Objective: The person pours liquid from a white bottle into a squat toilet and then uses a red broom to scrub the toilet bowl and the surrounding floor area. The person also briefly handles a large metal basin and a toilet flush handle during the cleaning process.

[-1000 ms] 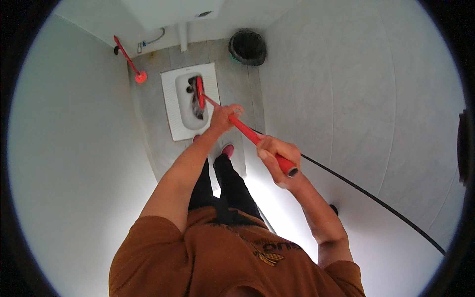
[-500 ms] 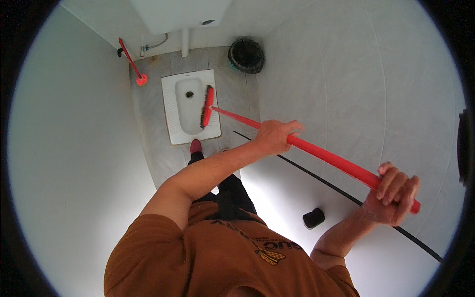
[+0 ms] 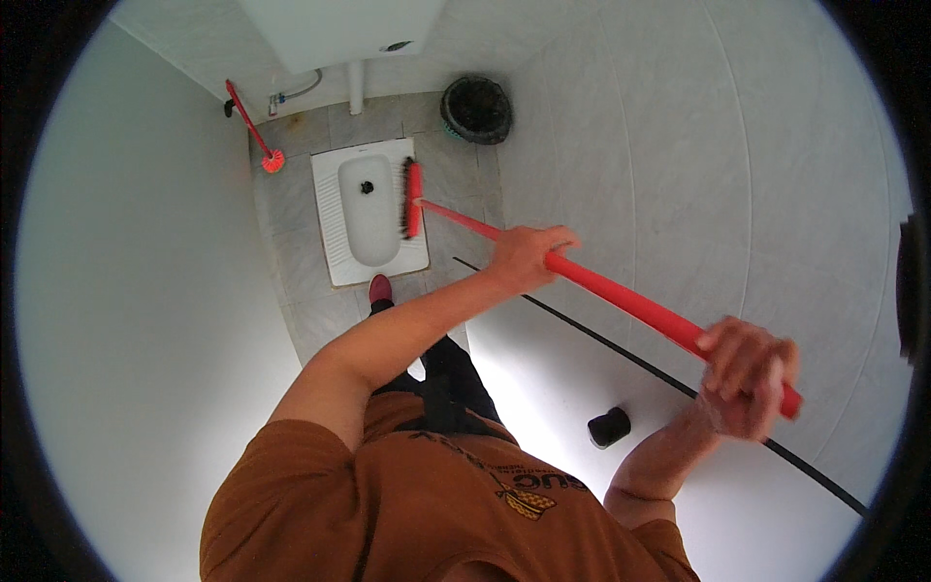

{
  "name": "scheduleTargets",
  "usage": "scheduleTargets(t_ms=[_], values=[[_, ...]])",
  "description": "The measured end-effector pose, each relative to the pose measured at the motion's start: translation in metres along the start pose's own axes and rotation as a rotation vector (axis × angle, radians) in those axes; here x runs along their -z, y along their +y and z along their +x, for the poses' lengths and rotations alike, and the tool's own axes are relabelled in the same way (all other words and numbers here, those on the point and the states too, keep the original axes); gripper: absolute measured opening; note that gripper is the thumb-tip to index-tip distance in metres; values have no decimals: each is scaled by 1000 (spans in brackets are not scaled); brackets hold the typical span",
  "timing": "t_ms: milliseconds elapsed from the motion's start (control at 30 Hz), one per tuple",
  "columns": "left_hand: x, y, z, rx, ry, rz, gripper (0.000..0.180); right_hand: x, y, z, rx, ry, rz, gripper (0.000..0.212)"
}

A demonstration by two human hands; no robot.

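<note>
A push broom (image 3: 630, 306) with a long red handle and a red head with dark bristles slants across the view. Its head rests along the right rim of a white squat toilet (image 3: 337, 236) set in the floor. Midway along the handle my left hand (image 3: 524, 260) is wrapped round it. My right hand (image 3: 745, 378) grips it close to its top end, with fingers slightly blurred; a short red tip sticks out past them.
A red toilet brush (image 3: 254, 131) leans against the left wall, near a hose (image 3: 303, 90). Beyond the toilet stands a black-lined bin (image 3: 475, 110); a white cistern (image 3: 344, 29) hangs above. Walls close in on both sides. A small black object (image 3: 609, 427) is by the right forearm.
The broom head has turned slightly and shifted outward to lie straighter along the toilet's right rim. Both hands have moved a little to the left with the handle.
</note>
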State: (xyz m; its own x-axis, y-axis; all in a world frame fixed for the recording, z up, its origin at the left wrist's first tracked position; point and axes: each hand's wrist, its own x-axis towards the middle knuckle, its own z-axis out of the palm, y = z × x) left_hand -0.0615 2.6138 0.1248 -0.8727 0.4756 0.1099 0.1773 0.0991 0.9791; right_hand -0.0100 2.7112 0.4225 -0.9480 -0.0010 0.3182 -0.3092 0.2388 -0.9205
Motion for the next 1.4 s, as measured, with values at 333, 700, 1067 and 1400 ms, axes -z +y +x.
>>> scheduleTargets(t_ms=[333, 700, 1067, 1400], values=[[-45, -83, -16, -20, -55, 1, 18, -15, 65, -42, -14, -145, -117, 31], [16, 1, 1, -167, 171, 93, 18, -11, -1, -6, 36, -300, -33, 33], [57, -53, -26, -51, 74, 106, 14, -52, 31, 1, -64, -213, -5, 30], [87, -61, 57, -188, 96, 189, 19, -54, 50, 3, 51, -64, -135, 27]])
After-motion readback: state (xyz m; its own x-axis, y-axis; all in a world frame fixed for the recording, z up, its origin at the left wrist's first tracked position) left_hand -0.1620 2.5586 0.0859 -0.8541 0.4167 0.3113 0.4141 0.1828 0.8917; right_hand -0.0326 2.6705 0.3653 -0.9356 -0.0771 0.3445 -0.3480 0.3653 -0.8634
